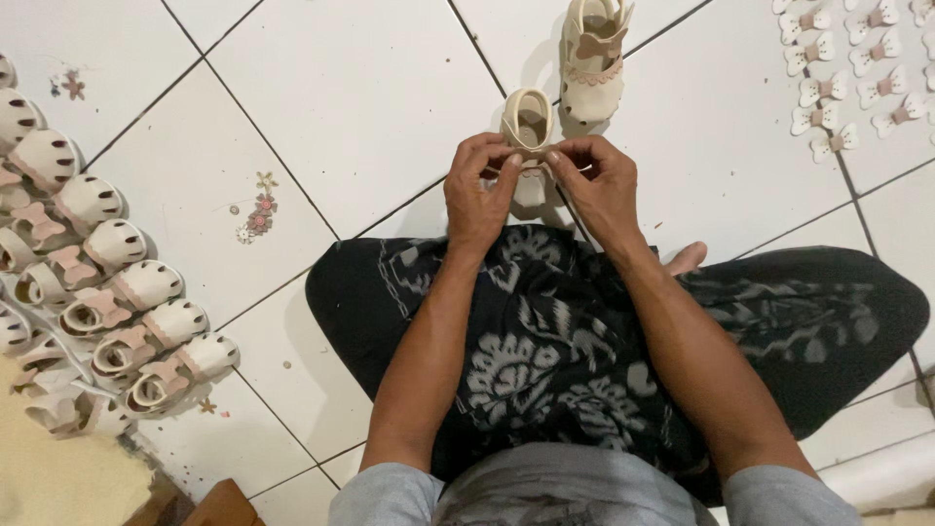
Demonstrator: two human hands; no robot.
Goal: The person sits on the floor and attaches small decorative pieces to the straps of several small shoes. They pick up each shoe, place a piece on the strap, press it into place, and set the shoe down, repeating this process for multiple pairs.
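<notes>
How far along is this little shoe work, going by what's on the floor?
Looks done: one cream shoe with a pink bow stands just beyond the hands. In hand: the left hand and right hand pinch a bare cream shoe. Seemingly left: loose bows at upper right and rows of shoes at left, some apparently bowless.

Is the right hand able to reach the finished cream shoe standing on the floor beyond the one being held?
Probably yes. The finished cream shoe stands just beyond the right hand, with only bare tile between. However, both hands, the left hand too, grip the small shoe, so it must let go first.
</notes>
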